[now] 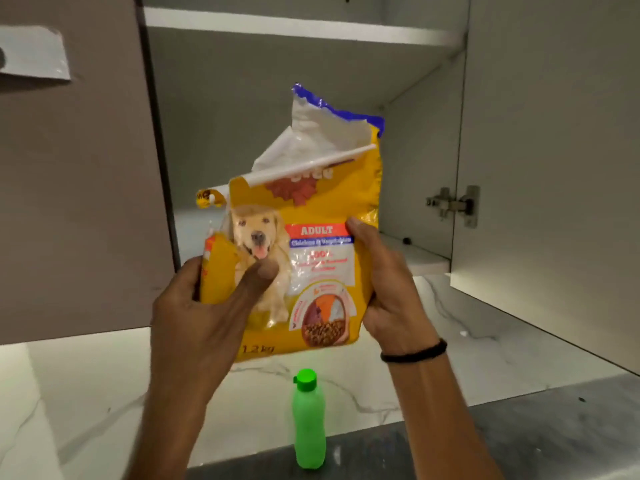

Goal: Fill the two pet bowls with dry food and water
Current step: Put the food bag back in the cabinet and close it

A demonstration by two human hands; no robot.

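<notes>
A kitchen: a dark grey counter [519, 434] runs along the bottom of the view and meets a white marble-veined surface [86, 393] behind it. At that back edge stands a green plastic bottle [308, 420], upright, its flip cap closed. No pet bowls are in view.

Above the bottle, both hands hold a yellow bag of dry dog food [311, 244] clear of the counter. The left hand [207, 306] grips its lower left edge, thumb laid across the printed dog and fingers curled out of sight behind. The right hand [388, 289], a black band [414, 353] on its wrist, grips the right edge, thumb up the side and fingers hidden behind.

A white sealing stick [311, 164] clamps the bag below its torn, floppy top.

The bag looks soft, crinkly and slippery, with loose kibble likely to shift and sag, so the lower body, where the weight sits, seems the safest hold; the flimsy top would probably fold or tear further.

Behind it is an open wall cabinet, its lower shelf [415, 254] bare where visible, and a metal hinge [453, 204] on the right.
</notes>
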